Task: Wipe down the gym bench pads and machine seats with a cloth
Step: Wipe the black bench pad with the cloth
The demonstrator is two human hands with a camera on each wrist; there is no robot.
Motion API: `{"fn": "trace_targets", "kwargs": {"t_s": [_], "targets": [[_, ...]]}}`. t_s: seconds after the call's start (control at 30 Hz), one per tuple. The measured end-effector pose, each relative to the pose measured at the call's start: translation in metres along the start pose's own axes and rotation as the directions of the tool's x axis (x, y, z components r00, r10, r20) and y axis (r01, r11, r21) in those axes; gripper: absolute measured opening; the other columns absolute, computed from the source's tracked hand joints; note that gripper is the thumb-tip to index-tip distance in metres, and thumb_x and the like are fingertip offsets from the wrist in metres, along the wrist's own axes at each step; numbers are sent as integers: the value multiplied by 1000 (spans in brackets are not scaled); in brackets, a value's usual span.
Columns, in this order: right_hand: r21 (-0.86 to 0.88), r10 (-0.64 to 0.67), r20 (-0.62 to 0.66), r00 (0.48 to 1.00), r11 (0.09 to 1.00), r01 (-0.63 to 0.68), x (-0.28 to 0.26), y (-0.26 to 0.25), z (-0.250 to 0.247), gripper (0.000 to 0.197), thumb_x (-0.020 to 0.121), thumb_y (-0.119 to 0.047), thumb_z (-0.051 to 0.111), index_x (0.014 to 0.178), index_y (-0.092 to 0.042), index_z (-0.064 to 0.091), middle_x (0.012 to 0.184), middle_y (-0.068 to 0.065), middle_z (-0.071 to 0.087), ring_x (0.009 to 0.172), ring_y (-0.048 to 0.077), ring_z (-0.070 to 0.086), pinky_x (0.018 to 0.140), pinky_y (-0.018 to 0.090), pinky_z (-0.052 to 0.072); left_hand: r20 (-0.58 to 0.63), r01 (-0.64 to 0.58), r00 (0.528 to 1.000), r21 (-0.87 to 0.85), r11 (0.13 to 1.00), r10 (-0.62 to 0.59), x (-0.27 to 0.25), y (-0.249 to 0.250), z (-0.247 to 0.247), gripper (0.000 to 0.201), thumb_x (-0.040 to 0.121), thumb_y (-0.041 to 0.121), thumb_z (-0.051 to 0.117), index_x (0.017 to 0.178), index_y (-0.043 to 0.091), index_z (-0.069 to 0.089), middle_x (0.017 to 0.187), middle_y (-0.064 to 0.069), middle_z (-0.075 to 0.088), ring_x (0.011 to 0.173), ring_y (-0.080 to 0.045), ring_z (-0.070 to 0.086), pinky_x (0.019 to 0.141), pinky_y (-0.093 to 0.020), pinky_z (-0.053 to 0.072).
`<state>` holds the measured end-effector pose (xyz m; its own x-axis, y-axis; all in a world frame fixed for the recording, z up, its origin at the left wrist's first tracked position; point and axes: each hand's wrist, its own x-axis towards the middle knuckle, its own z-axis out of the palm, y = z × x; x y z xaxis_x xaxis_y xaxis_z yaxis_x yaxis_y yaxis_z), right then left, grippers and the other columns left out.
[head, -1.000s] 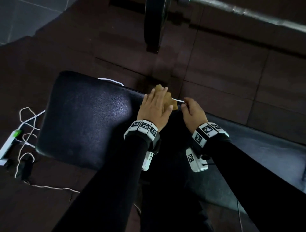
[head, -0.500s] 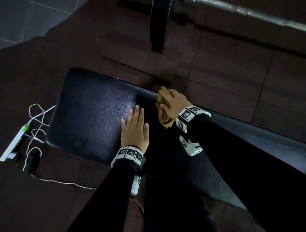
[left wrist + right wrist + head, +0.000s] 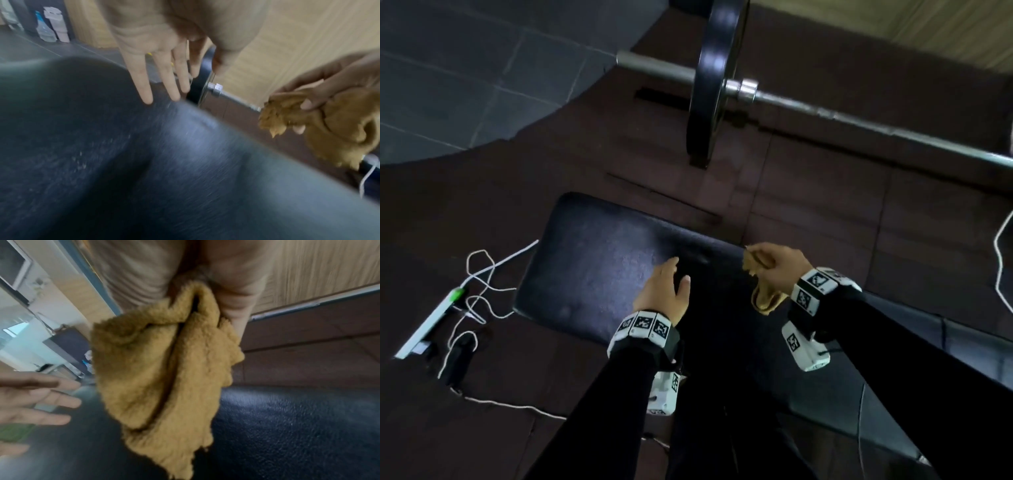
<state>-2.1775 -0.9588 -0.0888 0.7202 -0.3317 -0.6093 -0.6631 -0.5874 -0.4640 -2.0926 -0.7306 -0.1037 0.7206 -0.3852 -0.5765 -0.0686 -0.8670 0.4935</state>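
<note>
A black padded bench pad fills the middle of the head view, also seen close up as the bench pad and the bench pad. My right hand grips a mustard-yellow fluffy cloth lifted off the pad at its right edge; the cloth hangs bunched from my fist, and the cloth shows at the right of the left wrist view. My left hand hovers over the pad with straight fingers, holding nothing.
A barbell with a black weight plate lies on the dark rubber floor beyond the bench. A white power strip and loose white cables lie on the floor left of the pad. A wooden wall is behind.
My right hand lifted the cloth off the pad and drew back to the right. My left hand came up off the pad surface. The view tilted up, revealing the barbell.
</note>
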Motion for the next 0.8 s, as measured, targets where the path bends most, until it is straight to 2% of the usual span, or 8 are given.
{"fn": "trace_targets", "kwargs": {"t_s": [0.07, 0.13, 0.27, 0.33, 0.4, 0.5, 0.6, 0.8], "targets": [[-8, -35, 10, 999, 999, 35, -24, -12, -15, 46, 77, -22, 68, 121, -33, 58, 112, -5, 66, 106, 17, 60, 87, 20, 41, -29, -29, 999, -94, 995, 27, -21, 12, -15, 47, 93, 36, 52, 138, 25, 42, 130, 7, 55, 114, -10, 55, 95, -31, 45], [10, -79, 11, 997, 997, 79, -50, -24, -32, 48, 75, -23, 71, 120, -33, 59, 113, -5, 66, 107, 16, 60, 90, 20, 41, -33, -59, 998, -147, 987, 54, -43, 26, -30, 44, 92, 33, 55, 133, 24, 47, 123, 7, 59, 107, -8, 58, 95, -31, 47], [69, -156, -41, 987, 985, 159, -105, -44, -57, 47, 74, -24, 74, 118, -32, 61, 110, -6, 68, 102, 14, 62, 92, 22, 44, 4, -136, 990, -138, 981, 138, -90, 52, -57, 41, 90, 31, 58, 130, 25, 50, 115, 9, 60, 101, -6, 59, 93, -35, 49], [118, -203, -86, 975, 970, 213, -129, -53, -67, 46, 72, -22, 76, 115, -30, 64, 104, -11, 68, 99, 10, 64, 92, 22, 46, 2, -188, 982, -125, 974, 190, -113, 62, -67, 40, 89, 30, 61, 127, 24, 54, 110, 10, 61, 97, -7, 60, 91, -34, 50], [164, -245, -107, 964, 952, 260, -151, -60, -75, 45, 71, -19, 78, 113, -28, 66, 99, -16, 66, 95, 1, 62, 90, 16, 46, -9, -222, 975, -109, 969, 222, -135, 72, -77, 37, 86, 30, 65, 122, 24, 58, 102, 13, 61, 92, -5, 61, 88, -31, 50], [169, -304, -131, 944, 931, 324, -179, -68, -83, 45, 71, -17, 77, 114, -24, 66, 104, -14, 66, 94, -9, 56, 84, -1, 38, -12, -257, 966, -118, 959, 257, -164, 81, -84, 34, 83, 31, 68, 116, 25, 61, 93, 19, 59, 86, -1, 60, 84, -24, 50], [178, -347, -93, 933, 916, 359, -200, -77, -94, 45, 74, -19, 76, 117, -26, 64, 107, -18, 63, 97, -8, 55, 86, 1, 37, -43, -305, 952, -83, 949, 302, -187, 91, -92, 34, 82, 33, 70, 115, 29, 61, 95, 21, 59, 87, 3, 59, 82, -17, 49], [176, -432, -100, 896, 879, 443, -233, -83, -106, 44, 75, -19, 76, 117, -25, 64, 112, -18, 61, 103, -4, 56, 89, 4, 39, -106, -337, 938, -44, 940, 331, -220, 104, -109, 34, 82, 27, 71, 115, 22, 63, 106, 9, 64, 91, -6, 62, 85, -29, 49]]}}
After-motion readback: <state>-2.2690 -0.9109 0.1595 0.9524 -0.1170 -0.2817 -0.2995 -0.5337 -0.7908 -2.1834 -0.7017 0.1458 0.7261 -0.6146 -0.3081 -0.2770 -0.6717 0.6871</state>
